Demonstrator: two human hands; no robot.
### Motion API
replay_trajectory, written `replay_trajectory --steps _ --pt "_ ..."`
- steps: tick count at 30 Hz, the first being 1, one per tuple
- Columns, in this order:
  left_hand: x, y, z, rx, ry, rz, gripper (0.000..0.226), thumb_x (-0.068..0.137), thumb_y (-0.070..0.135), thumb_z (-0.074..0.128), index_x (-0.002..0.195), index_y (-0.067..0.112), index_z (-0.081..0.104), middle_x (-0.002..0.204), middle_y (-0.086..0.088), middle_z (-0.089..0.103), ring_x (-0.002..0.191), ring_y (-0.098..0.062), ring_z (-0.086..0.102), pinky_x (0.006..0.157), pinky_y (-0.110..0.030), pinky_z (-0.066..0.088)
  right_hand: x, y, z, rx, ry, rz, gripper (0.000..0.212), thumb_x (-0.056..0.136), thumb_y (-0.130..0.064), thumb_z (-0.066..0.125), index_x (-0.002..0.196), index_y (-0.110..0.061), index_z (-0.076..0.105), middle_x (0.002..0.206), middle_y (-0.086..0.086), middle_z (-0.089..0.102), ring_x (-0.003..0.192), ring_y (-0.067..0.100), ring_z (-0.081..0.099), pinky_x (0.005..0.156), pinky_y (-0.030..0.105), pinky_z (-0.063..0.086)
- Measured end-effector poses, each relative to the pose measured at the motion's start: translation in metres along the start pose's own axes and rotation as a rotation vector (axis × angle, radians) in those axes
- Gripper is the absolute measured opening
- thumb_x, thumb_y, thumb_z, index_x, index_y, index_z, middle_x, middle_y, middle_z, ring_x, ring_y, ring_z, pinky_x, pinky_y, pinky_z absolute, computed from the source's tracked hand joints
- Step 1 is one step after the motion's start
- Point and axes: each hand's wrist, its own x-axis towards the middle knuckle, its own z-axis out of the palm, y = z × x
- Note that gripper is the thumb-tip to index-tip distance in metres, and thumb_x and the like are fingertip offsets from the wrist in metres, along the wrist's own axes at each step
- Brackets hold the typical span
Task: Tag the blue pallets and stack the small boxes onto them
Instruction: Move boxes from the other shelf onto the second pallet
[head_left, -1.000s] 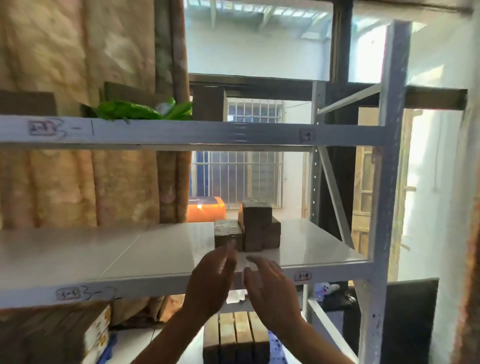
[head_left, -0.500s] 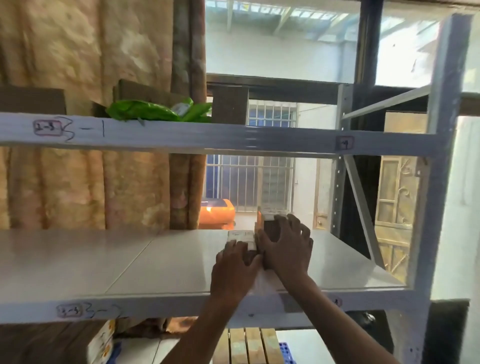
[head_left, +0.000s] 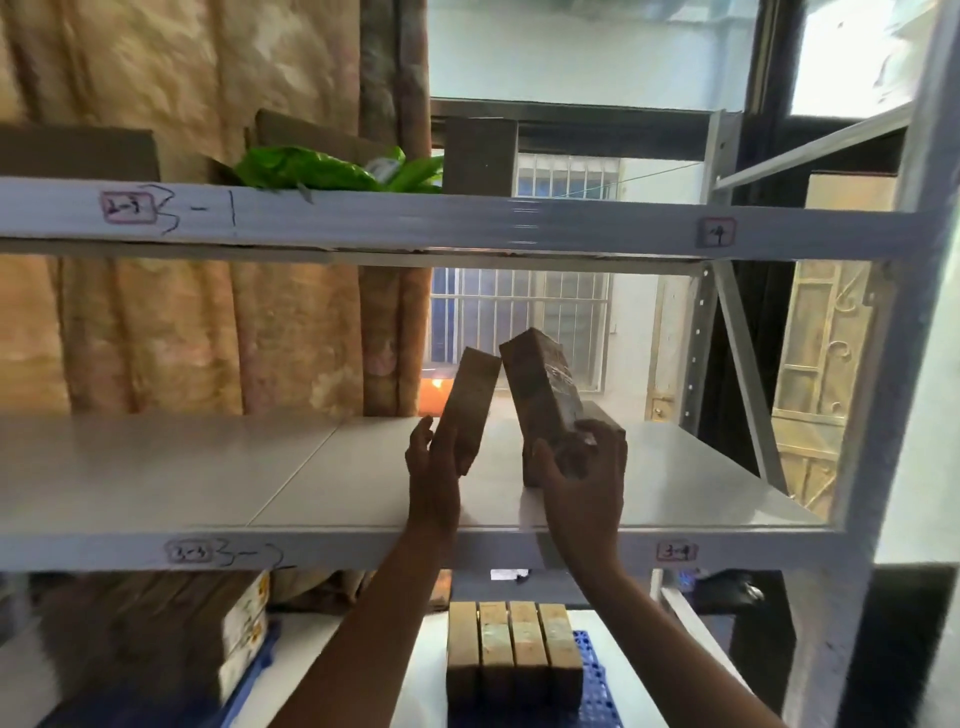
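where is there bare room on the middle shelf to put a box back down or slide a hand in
The middle shelf is bare across its whole left half, from the curtain side to the left hand. A smaller bare strip lies right of the right hand, toward the corner post. It is crowded only at the centre, where both hands hold tilted boxes.

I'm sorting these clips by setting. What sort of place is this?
Probably a small storeroom or warehouse: a metal shelving rack with numbered bay labels, and small boxes stacked on a blue pallet below.
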Motion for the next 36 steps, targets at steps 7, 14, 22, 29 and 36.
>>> replay_trajectory --steps 7,14,22,29,36 --pt "-0.009 0.005 -0.016 -0.240 -0.212 -0.137 0.036 0.082 0.046 0.066 0.116 0.032 0.066 0.098 0.003 0.065 0.091 -0.015 0.059 0.083 -0.034 0.049 -0.017 0.001 0.007 0.189 -0.155 0.025 0.057 0.083 -0.020 0.087 0.126 -0.024 0.051 0.131 0.001 0.057 0.111 0.011 0.068 0.085 0.027 0.063" --pt "-0.024 0.011 -0.007 0.060 -0.251 0.064 0.066 0.071 0.048 0.074 0.132 0.036 0.052 0.138 0.003 0.057 0.109 -0.015 0.062 0.087 -0.034 0.054 -0.001 0.001 -0.012 0.311 -0.435 0.203 0.043 0.101 -0.023 0.067 0.132 -0.048 0.050 0.112 -0.016 0.071 0.099 0.010 0.074 0.077 0.037 0.066" --pt "-0.027 0.006 -0.010 0.110 -0.221 0.142 0.099 0.063 0.017 0.096 0.143 0.030 0.040 0.137 -0.002 0.052 0.108 -0.011 0.065 0.083 -0.032 0.062 0.007 0.000 -0.018 0.331 -0.484 0.375 0.021 0.099 -0.038 0.068 0.114 -0.044 0.054 0.102 0.004 0.073 0.072 0.028 0.075 0.061 0.035 0.065" --pt "-0.030 0.010 -0.014 0.188 -0.306 0.150 0.087 0.058 0.044 0.088 0.132 0.052 0.043 0.140 0.004 0.053 0.119 -0.017 0.060 0.072 -0.023 0.058 0.010 0.002 -0.017 0.351 -0.524 0.413 0.015 0.102 -0.047 0.057 0.116 -0.041 0.060 0.087 -0.003 0.073 0.061 0.025 0.068 0.057 0.037 0.061" --pt "-0.073 0.024 -0.021 0.124 -0.341 0.232 0.059 0.069 0.038 0.087 0.116 0.056 0.057 0.126 0.021 0.064 0.113 -0.010 0.066 0.086 -0.026 0.058 -0.011 -0.007 -0.050 0.348 -0.537 0.415 0.037 0.106 -0.044 0.054 0.142 -0.037 0.053 0.098 0.003 0.071 0.070 0.017 0.065 0.062 0.031 0.058"
